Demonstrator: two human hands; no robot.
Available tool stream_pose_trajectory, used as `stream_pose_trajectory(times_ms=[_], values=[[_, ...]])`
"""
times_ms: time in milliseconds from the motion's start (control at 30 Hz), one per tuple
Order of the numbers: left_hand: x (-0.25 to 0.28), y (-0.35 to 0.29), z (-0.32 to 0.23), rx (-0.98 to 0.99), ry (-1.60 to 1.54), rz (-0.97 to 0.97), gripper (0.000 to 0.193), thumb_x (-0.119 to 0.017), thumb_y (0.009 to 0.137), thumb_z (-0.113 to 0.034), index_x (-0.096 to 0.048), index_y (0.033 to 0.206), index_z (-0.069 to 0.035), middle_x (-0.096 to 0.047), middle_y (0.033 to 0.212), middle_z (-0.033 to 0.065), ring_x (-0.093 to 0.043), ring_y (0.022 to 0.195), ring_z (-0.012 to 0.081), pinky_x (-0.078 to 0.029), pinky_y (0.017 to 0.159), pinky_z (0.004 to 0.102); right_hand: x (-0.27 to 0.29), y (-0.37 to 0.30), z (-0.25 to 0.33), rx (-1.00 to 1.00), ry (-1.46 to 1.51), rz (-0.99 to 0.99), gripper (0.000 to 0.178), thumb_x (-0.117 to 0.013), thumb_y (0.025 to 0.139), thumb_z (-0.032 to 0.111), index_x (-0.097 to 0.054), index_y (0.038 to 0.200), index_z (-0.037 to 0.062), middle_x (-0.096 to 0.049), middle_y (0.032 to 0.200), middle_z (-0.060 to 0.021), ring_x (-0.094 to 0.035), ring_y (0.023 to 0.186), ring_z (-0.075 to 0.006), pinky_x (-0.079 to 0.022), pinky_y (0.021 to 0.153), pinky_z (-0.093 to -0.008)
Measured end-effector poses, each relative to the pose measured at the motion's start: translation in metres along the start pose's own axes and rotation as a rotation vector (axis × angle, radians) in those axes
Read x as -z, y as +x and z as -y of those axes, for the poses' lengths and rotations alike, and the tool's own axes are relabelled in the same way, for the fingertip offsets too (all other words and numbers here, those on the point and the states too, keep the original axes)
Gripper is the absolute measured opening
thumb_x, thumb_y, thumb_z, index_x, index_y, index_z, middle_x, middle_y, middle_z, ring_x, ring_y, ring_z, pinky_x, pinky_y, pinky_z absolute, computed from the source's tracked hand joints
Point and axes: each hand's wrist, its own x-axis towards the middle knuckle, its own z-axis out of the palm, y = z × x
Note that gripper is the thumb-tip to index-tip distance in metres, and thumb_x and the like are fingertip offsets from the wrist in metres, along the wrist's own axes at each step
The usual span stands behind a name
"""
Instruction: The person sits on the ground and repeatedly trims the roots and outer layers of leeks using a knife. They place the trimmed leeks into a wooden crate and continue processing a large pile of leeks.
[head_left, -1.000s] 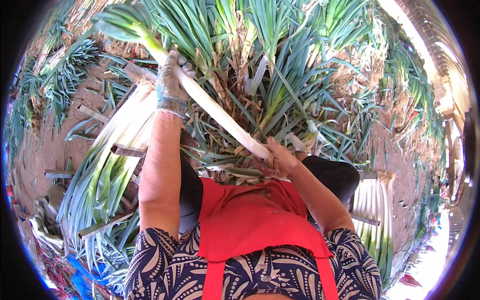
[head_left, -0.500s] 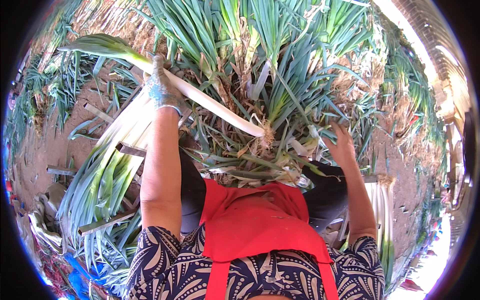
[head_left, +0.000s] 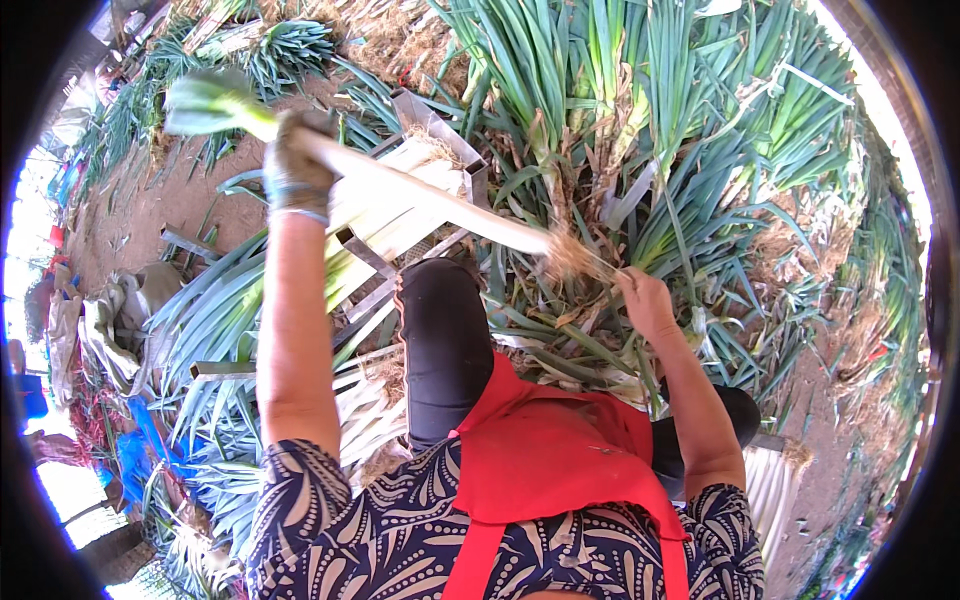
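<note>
My left hand [head_left: 298,165], in a dirty glove, grips a large green onion [head_left: 430,195] near the start of its leaves. Its long white shank slants down to the right, and its leafy top is smeared by motion. At the shaggy root end, my bare right hand [head_left: 648,305] has its fingers pinched together on a thin pale strand that stretches from the roots. Just beyond, a big heap of unpeeled green onions [head_left: 600,90] leans with leaves upward. Below my left hand, cleaned white-stemmed onions [head_left: 385,190] lie in a metal rack [head_left: 365,252].
Stripped leaves and peelings [head_left: 560,345] cover the ground before my knees. More white onions [head_left: 768,490] lie at the lower right. Cloth sacks [head_left: 135,310] and blue plastic [head_left: 140,450] lie at the left. Bare soil [head_left: 130,215] shows at the far left.
My right hand has moved up and left to the root end and closed on a strand there. The view has swung left, and the onion still sits in my left hand.
</note>
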Motion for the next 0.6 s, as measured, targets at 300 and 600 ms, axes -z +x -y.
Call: stream_pose_trajectory(times_ms=[300,600], values=[[0.181,-0.031,-0.025,-0.001,-0.102,-0.395,0.029,-0.062,0.091,-0.029,-0.054,0.098,-0.002,-0.061,0.089,0.0112,-0.061,0.086,0.0268,-0.052,0.088,0.0439,0.005,-0.022,-0.095,-0.33,0.189,0.158,0.037,-0.049,0.094,0.031,-0.066,0.096,-0.0013,-0.065,0.077,-0.0178,-0.063,0.074,-0.036,-0.048,0.068,-0.0412],[0.234,-0.091,0.078,0.334,0.184,-0.702,0.034,-0.071,0.084,-0.034,-0.055,0.103,-0.011,-0.064,0.088,0.0077,-0.063,0.08,0.0213,-0.056,0.07,0.0404,-0.025,-0.051,-0.104,-0.276,0.172,0.171,0.032,-0.053,0.093,0.028,-0.064,0.097,-0.0015,-0.063,0.074,-0.017,-0.062,0.071,-0.0305,-0.047,0.065,-0.038]])
